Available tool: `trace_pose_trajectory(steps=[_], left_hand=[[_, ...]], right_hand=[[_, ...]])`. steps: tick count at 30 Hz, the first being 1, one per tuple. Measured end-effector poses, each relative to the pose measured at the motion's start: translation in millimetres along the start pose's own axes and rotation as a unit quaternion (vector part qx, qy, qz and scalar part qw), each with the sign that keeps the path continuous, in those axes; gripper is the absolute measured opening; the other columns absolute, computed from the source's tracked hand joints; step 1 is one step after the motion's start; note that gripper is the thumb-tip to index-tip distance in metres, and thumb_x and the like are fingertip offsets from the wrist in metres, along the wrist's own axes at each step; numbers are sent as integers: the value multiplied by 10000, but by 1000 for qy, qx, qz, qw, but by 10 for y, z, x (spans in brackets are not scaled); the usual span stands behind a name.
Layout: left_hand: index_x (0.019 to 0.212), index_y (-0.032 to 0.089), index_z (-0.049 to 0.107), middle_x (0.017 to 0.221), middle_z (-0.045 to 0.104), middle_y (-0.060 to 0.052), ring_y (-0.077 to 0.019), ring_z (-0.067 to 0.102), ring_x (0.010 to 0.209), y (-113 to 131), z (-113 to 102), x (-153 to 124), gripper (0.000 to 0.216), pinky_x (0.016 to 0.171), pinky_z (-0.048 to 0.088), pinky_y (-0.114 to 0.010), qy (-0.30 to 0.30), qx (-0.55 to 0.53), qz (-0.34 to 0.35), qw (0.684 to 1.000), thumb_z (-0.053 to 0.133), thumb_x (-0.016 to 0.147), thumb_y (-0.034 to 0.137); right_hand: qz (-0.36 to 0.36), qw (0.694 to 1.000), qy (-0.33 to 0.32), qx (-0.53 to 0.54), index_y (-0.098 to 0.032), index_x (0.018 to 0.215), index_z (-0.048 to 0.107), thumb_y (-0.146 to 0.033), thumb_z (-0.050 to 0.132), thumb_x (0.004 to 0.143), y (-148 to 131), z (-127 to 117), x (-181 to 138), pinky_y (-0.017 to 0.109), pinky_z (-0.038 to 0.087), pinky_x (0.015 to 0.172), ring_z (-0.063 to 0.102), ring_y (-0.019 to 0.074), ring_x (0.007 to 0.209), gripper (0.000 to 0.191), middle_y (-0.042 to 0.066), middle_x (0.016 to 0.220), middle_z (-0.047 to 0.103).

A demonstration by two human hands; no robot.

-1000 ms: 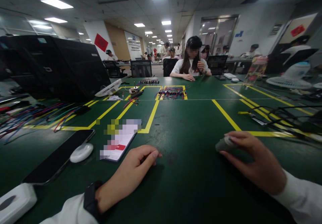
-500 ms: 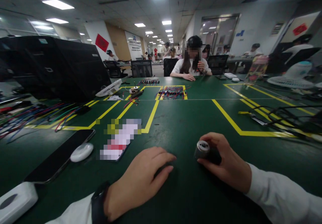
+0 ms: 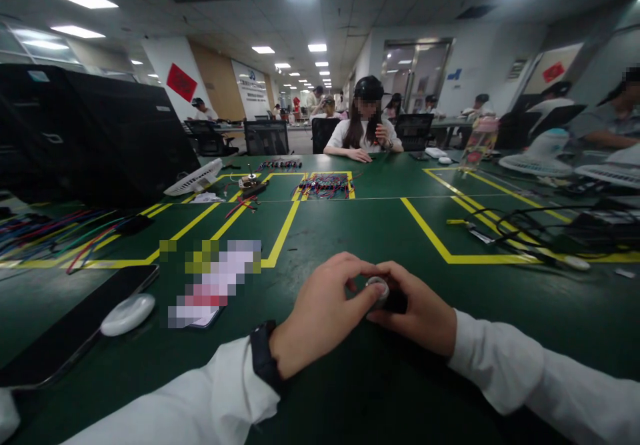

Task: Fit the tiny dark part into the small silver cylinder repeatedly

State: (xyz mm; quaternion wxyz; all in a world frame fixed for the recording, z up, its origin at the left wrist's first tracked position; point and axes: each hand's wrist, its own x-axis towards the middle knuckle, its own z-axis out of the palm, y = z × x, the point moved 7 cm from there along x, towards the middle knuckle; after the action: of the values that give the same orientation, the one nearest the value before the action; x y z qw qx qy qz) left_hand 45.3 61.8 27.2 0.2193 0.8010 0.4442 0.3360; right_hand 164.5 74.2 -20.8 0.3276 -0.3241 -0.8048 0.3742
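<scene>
A small silver metal cylinder [image 3: 383, 292], with the look of a small motor, stands low over the green table in front of me. My right hand [image 3: 425, 308] grips its side from the right, thumb and fingers curled round it. From the left, my left hand [image 3: 325, 311] closes on its top, with the thumb on the upper face and the fingers at the far rim. The two hands meet there and cover most of the cylinder.
Left of my hands lie a phone with a lit, blurred screen [image 3: 227, 275], a white oval case [image 3: 128, 315] and a dark phone [image 3: 75, 328]. Wire bundles [image 3: 325, 186] lie ahead, black cables [image 3: 520, 231] at right. A black monitor [image 3: 95, 131] stands left; a person [image 3: 357, 131] sits opposite.
My left hand has moved right and closed on the cylinder's top. My right hand still holds the cylinder, now a little further left in view. The camera has turned slightly right.
</scene>
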Motion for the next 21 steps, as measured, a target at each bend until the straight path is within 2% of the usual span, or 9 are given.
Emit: trace_pose_trajectory(steps=[5, 9, 12, 16, 21], left_hand=[[837, 211, 709, 864, 655, -24, -170, 598, 786, 68, -89, 52, 108, 689, 465, -287, 26, -34, 9, 999, 604, 850, 234], [930, 205, 682, 872, 682, -17, -162, 611, 751, -112, -257, 9, 145, 649, 462, -273, 72, -84, -31, 993, 569, 878, 279], [918, 211, 691, 874, 698, -10, -173, 623, 794, -295, -193, -82, 131, 710, 463, -286, 19, -43, -37, 998, 572, 874, 244], [884, 230, 704, 907, 684, -10, -187, 609, 888, -379, 29, -197, 114, 823, 438, -311, -84, 21, 16, 996, 594, 864, 205], [987, 241, 681, 939, 646, -26, -199, 583, 910, -382, 71, -220, 151, 821, 440, -325, -85, 27, 14, 996, 601, 860, 225]], right_hand=[[-3, 999, 0, -42, -124, 1115, 470, -276, 668, 768, 36, -4, -4, 273, 446, 846, 489, 138, 966, 427, 78, 1067, 500], [7, 999, 6, -53, -137, 1115, 468, -256, 676, 754, 54, -8, -17, 253, 443, 820, 495, 122, 928, 433, 60, 1036, 506], [7, 998, 14, -64, -136, 1108, 476, -248, 685, 739, 36, -16, -18, 246, 443, 813, 497, 119, 921, 438, 57, 1034, 507], [7, 997, 15, -71, -132, 1098, 485, -244, 679, 740, 21, -15, -12, 239, 447, 790, 501, 112, 898, 423, 54, 1019, 512], [-18, 993, 25, -116, -148, 1140, 479, -263, 667, 758, -34, -12, -34, 251, 450, 830, 500, 123, 944, 442, 60, 1062, 507]])
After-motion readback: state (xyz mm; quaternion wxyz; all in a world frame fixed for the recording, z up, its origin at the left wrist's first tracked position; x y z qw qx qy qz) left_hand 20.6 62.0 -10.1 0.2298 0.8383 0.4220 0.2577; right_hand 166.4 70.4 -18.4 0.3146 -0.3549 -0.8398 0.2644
